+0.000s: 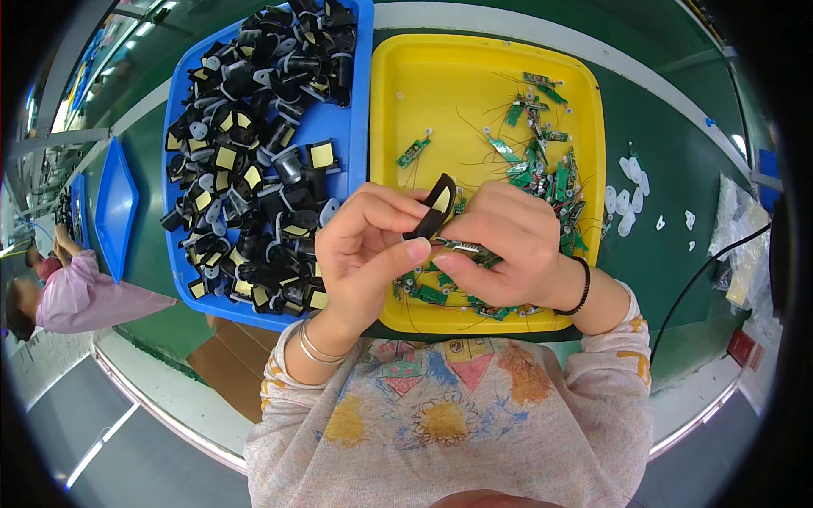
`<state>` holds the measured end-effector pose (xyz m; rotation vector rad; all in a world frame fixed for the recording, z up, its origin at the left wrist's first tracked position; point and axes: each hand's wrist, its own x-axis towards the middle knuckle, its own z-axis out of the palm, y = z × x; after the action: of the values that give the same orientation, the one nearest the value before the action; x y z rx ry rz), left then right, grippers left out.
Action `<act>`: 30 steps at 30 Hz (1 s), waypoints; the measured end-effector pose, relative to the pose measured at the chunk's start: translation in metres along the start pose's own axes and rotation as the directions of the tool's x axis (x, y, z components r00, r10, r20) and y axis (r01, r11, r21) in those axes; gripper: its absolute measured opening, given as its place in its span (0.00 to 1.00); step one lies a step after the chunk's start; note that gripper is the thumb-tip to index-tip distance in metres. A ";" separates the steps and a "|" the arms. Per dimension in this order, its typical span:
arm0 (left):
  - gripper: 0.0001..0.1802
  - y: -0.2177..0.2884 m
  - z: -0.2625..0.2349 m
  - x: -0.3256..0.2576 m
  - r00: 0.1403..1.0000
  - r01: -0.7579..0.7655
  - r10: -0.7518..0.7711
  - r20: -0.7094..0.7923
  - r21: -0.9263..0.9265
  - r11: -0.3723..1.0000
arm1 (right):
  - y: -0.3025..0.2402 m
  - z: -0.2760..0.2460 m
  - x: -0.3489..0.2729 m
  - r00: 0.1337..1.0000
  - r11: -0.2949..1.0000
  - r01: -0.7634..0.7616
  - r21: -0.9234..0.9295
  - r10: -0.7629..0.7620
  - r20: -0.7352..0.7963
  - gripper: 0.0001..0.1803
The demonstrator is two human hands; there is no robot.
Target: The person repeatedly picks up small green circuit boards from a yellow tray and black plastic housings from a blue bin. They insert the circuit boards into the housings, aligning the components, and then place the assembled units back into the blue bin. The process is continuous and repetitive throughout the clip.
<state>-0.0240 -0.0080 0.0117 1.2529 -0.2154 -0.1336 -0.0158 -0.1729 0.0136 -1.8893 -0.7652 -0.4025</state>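
My left hand point(364, 241) pinches a small black plastic housing point(435, 208) with a pale yellow pad on its face. Close against it, my right hand point(508, 241) grips a small green circuit board point(467, 249) between thumb and fingers, its end meeting the lower edge of the housing. Whether the board is inside the housing I cannot tell. Both hands are above the near part of a yellow tray point(415, 63), where several green circuit boards point(542, 169) with thin wires lie, mostly on the right side. Left of it, a blue tray point(351, 140) is heaped with black housings point(246, 169) with yellow pads and grey discs.
White translucent oval pieces point(627, 199) lie on the green table point(660, 279) to the right, near clear plastic bags point(737, 229) and a black cable point(707, 267). A cardboard box point(233, 364) stands below the blue tray. At the far left, another person point(93, 292) sits by a blue bin point(116, 212).
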 end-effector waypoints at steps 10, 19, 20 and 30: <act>0.11 0.000 -0.003 0.004 0.991 -0.073 0.067 0.115 0.048 0.996 | 0.000 -0.006 0.004 0.985 0.982 -0.168 0.084 0.164 0.049 0.05; 0.12 -0.011 -0.013 0.003 0.987 -0.131 0.128 0.098 0.020 0.991 | -0.001 -0.007 0.004 0.977 0.976 -0.194 0.097 0.183 0.113 0.04; 0.12 -0.010 -0.013 0.004 0.989 -0.118 0.114 0.097 0.034 0.992 | -0.001 -0.007 0.004 0.974 0.975 -0.205 0.091 0.194 0.115 0.04; 0.18 0.000 -0.013 0.008 0.998 -0.043 0.057 -0.031 0.342 0.939 | 0.006 -0.002 0.000 0.859 0.697 -0.498 0.517 0.476 0.186 0.06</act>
<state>-0.0132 0.0027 0.0085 1.5935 -0.2420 -0.0261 -0.0116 -0.1769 0.0103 -1.4619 -0.3139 0.1897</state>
